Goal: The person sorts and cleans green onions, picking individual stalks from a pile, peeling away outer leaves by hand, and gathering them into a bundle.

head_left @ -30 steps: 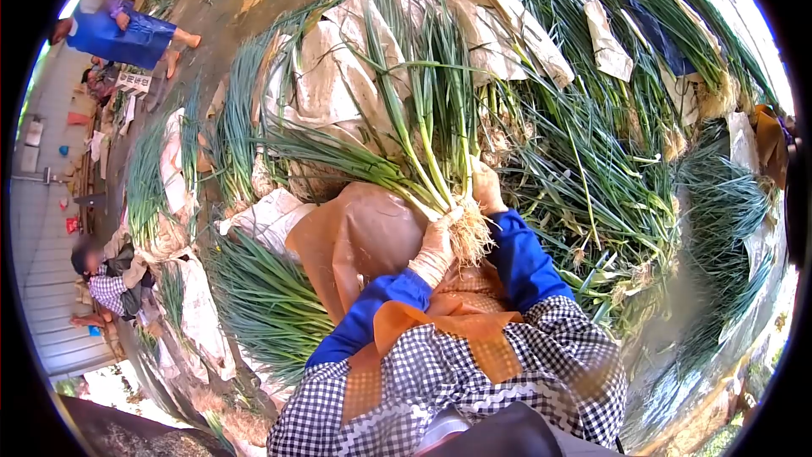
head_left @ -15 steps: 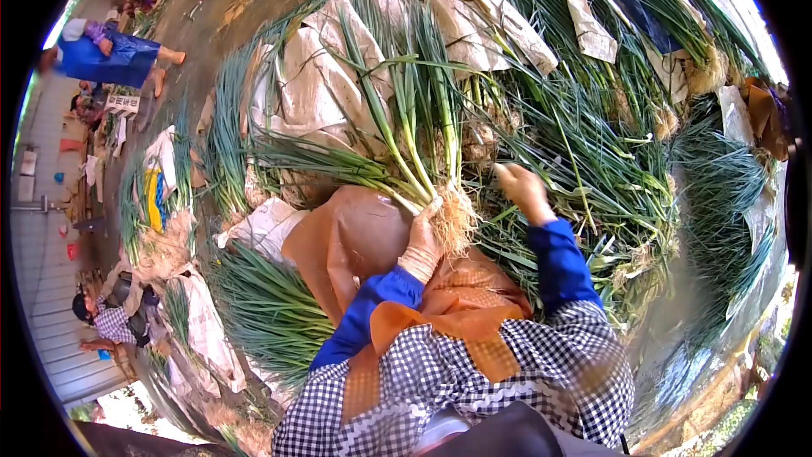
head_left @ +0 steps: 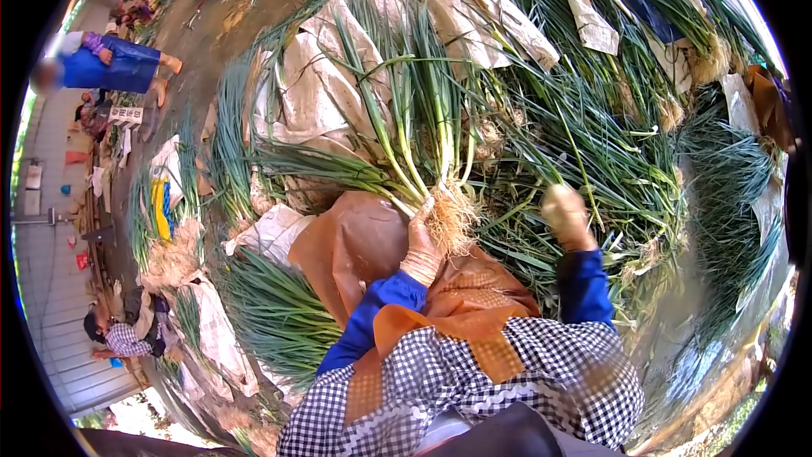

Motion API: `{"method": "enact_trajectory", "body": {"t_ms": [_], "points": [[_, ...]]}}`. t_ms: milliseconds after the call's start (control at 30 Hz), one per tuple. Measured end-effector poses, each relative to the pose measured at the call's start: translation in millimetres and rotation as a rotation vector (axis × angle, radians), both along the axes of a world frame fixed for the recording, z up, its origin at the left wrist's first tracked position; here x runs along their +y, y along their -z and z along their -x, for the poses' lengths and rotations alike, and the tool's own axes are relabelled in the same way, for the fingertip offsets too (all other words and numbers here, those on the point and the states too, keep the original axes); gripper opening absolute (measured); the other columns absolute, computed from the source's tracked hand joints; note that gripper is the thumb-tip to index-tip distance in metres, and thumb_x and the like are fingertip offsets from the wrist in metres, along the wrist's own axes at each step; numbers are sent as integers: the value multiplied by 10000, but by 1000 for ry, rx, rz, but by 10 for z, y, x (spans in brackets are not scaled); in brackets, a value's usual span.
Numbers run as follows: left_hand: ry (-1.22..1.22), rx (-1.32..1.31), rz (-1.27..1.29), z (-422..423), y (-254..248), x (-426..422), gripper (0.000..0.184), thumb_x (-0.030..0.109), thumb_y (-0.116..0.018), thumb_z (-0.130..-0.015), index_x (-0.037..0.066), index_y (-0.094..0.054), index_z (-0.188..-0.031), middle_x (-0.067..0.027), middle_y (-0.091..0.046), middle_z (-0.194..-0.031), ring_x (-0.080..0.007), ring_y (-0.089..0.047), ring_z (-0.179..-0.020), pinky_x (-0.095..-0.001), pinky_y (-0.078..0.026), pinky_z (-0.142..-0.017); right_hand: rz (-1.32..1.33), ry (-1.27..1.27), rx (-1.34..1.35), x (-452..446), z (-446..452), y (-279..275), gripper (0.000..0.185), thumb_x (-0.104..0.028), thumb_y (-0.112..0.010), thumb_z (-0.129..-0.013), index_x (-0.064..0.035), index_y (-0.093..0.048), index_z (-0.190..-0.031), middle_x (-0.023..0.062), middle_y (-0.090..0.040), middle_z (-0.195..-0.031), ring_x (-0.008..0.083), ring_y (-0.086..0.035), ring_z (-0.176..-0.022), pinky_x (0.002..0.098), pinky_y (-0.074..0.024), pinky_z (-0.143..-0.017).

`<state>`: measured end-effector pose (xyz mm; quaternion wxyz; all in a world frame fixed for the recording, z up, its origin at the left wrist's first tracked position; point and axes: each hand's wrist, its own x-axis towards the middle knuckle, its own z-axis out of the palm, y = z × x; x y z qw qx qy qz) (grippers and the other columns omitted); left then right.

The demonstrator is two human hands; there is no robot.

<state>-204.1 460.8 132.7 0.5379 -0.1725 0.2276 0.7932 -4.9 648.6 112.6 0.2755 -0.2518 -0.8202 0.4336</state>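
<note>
My left hand (head_left: 421, 241) is wrapped round the base of a bunch of green onions (head_left: 441, 131), next to its tangled pale roots (head_left: 452, 218). The green leaves fan out away from me and to the left. My right hand (head_left: 567, 217) is apart from the bunch, over the loose onions (head_left: 550, 135) on the right. It is blurred, and its fingers are too smeared to read. Beneath the bunch, a brown apron (head_left: 355, 241) covers my lap.
Pale sacking (head_left: 317, 89) lies over onions ahead. More onions (head_left: 275, 309) lie at my left, and others (head_left: 723, 203) at the far right. A person in a blue apron (head_left: 118, 62) stands at upper left; another person (head_left: 127, 334) is at lower left.
My right hand has let go of the bunch's right side and moved right and towards me. My left hand still holds the bunch by its base.
</note>
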Motion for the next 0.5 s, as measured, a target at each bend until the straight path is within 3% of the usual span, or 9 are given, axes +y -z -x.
{"method": "enact_trajectory", "body": {"t_ms": [67,133,200,233,267,333,400,467,500], "points": [[24,-47,1,41,146,-36,352,164,-489,-852,-14,-510,-1154,-137,-583,-1071,-263,-569,-956,-387,-459,-870,735,326,-247,286,-493,-22,223,-279,-602,-824,-69,-533,-795,38,-449,-535,172,-404,-393,311,-356,-369],[45,-68,37,52,165,-25,324,171,-497,-850,-12,-536,-1115,-136,-607,-1014,-270,-591,-903,-400,-476,-843,-229,422,-1035,343,-525,71,265,-337,-581,-834,-80,-547,-779,78,-547,-598,166,-478,-444,301,-391,-394],[8,-51,36,41,119,-8,317,180,-498,-852,-13,-543,-1100,-138,-605,-1016,-262,-590,-906,-394,-478,-841,21,176,-630,146,-55,318,357,-384,-551,-847,-60,-591,-992,95,-628,-746,175,-588,-599,279,-467,-531],[4,-50,44,23,129,-56,317,180,-498,-852,-13,-543,-1100,-138,-605,-1016,-262,-590,-906,-394,-478,-841,652,173,-467,-110,395,-62,443,-455,-475,-877,-79,-576,-1089,82,-635,-815,173,-571,-627,303,-469,-584],[49,-76,27,36,148,-66,313,175,-508,-846,-11,-546,-1095,-134,-605,-1015,-258,-588,-908,-390,-475,-845,960,40,-312,-247,672,-37,470,-461,-451,-888,-54,-574,-1088,65,-629,-813,144,-559,-675,273,-457,-619],[88,-90,7,62,195,-68,308,170,-518,-841,-9,-550,-1090,-129,-606,-1014,-254,-587,-910,-387,-473,-850,957,-47,-182,-386,1087,183,459,-432,-453,-896,-23,-567,-1070,26,-604,-851,128,-534,-666,267,-435,-604],[89,-98,59,54,168,-73,308,145,-543,-825,-7,-544,-1094,-122,-608,-1008,-247,-585,-911,-381,-470,-853,753,-18,-38,-501,1418,524,346,-375,-557,-838,-33,-585,-889,62,-588,-656,170,-556,-601,309,-443,-547],[159,-29,156,53,18,-177,306,115,-557,-816,0,-539,-1099,-116,-610,-997,-240,-585,-907,-369,-472,-846,153,97,-209,-478,1361,435,266,-308,-562,-824,-42,-557,-810,137,-586,-642,270,-585,-624,364,-457,-581],[188,37,131,54,1,-204,301,113,-555,-819,1,-538,-1098,-113,-612,-982,-235,-586,-901,-364,-478,-832,110,168,-252,-506,1328,42,245,-293,-547,-827,-58,-525,-761,186,-570,-644,333,-581,-649,394,-456,-591]]}}
